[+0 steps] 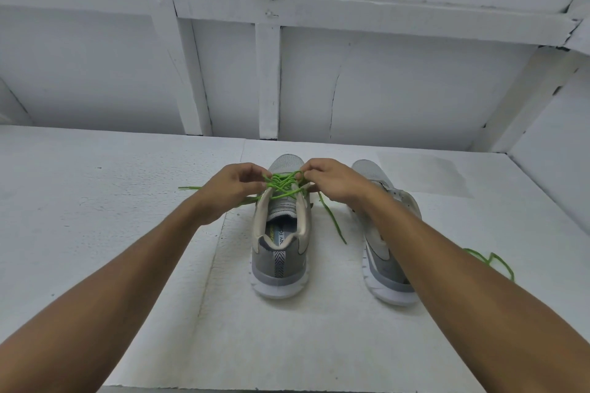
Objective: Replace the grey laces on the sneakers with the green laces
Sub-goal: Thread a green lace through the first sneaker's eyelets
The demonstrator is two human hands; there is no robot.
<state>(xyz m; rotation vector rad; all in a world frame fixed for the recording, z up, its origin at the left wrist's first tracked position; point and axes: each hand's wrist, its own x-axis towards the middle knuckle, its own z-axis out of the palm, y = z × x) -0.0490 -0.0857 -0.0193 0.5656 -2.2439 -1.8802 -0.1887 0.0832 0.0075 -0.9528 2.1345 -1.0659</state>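
Two grey sneakers stand heel toward me on the white surface. The left sneaker (281, 252) has a green lace (282, 186) crisscrossed through its eyelets. My left hand (231, 187) pinches the lace at the shoe's left side. At the right side, my right hand (332, 180) pinches a loop of the same lace. Loose green ends trail out to the left and down the right of the shoe. My right forearm partly hides the right sneaker (383, 252), so its lacing cannot be seen. A second green lace (491, 260) lies on the surface to its right.
The shoes sit on a white foam-like tabletop (111, 233) with a seam running down its middle. A white panelled wall (351, 73) rises directly behind the shoes. A faint grey patch (424, 174) marks the surface at the back right.
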